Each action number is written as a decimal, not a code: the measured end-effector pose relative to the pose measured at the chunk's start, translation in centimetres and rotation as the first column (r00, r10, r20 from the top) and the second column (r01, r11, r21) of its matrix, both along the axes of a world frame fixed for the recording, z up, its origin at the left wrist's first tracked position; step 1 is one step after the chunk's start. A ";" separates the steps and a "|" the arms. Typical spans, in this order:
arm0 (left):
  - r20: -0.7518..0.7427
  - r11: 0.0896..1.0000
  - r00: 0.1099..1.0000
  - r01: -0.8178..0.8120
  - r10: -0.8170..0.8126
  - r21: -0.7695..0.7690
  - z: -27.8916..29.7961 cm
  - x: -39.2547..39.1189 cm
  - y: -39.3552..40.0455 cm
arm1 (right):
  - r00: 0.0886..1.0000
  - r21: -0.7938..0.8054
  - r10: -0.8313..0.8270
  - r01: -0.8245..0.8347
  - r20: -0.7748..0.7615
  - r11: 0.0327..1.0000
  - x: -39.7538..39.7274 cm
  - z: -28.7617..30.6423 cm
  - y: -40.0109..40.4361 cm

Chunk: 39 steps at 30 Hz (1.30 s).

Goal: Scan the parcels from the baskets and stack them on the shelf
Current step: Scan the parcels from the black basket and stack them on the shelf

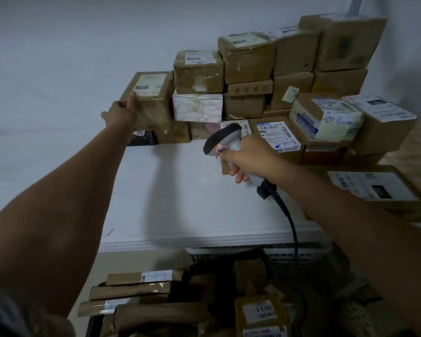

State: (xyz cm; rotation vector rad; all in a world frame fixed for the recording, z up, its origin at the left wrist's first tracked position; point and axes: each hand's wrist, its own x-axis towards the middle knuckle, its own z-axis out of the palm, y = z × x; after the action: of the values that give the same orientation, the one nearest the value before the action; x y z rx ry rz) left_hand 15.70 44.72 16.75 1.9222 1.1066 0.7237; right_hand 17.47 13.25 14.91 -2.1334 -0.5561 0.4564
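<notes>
My left hand [119, 115] grips the left side of a brown cardboard parcel [153, 100] with a white label on top, at the left end of the stack on the white shelf [180, 190]. The parcel sits on a dark packet [144, 137] and a low brown box. My right hand [248, 156] holds a white and black barcode scanner [223, 139] above the shelf, its head pointing left, its black cable [289, 215] trailing down over the shelf edge. Brown parcels [136, 288] lie in the basket below.
Stacked parcels [294, 69] fill the back right of the shelf against the white wall, rising to the right. A flat labelled box [372, 188] lies at the right edge. White perforated baskets [301, 259] stand under the shelf, with a labelled box [260, 314] at bottom centre.
</notes>
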 end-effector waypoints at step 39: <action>0.058 0.475 0.735 0.494 -0.675 -0.728 -24.9 -28.1 -31.8 | 0.945 0.099 -0.186 0.219 -0.269 0.971 -20.3 -11.7 -20.8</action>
State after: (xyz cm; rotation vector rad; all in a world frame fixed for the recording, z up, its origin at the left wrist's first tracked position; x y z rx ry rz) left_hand -12.44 12.93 -8.10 1.5310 0.5998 -0.3355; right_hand -2.87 -7.57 3.17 -1.9442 -0.2086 0.5566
